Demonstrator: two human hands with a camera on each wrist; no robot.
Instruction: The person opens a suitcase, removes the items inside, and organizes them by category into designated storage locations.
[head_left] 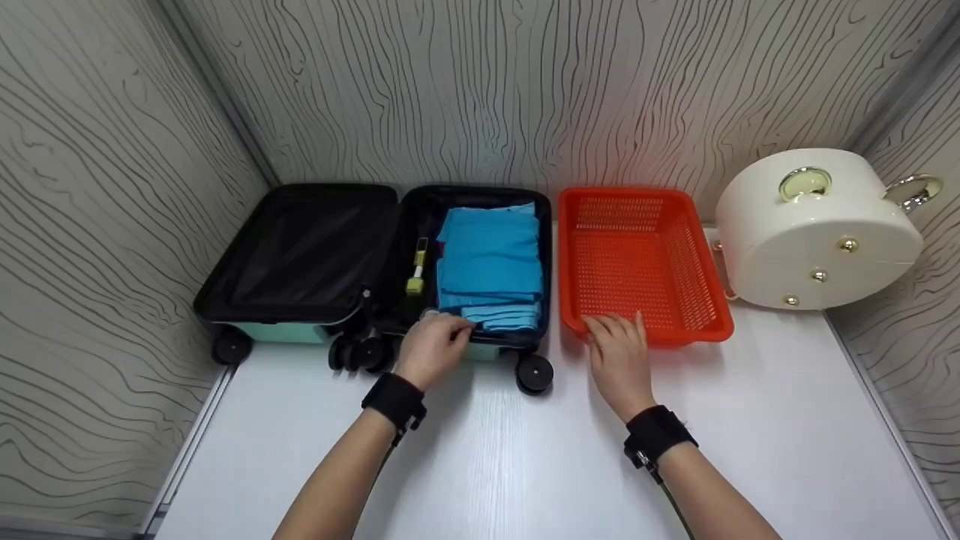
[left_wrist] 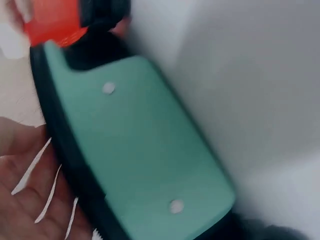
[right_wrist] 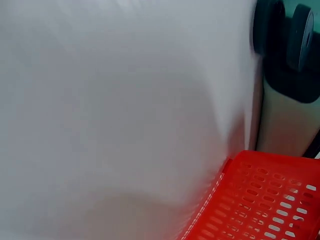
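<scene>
In the head view, my left hand is at the near rim of an open mint-green suitcase with a black lining. Its fingers reach over the rim beside the lower stack of light-blue folded cloth. Fingers appear behind the dark rim in the left wrist view, with nothing visibly gripped. A larger blue folded cloth fills the right of that half. My right hand rests its fingers over the near left rim of a red perforated basket. The right wrist view shows the basket without the hand.
The suitcase's other half, with its black lining, lies to the left. A yellow-green buckle strap lies beside the cloth. Black wheels stick out in front. A white rounded case with gold fittings stands right, near the patterned wall.
</scene>
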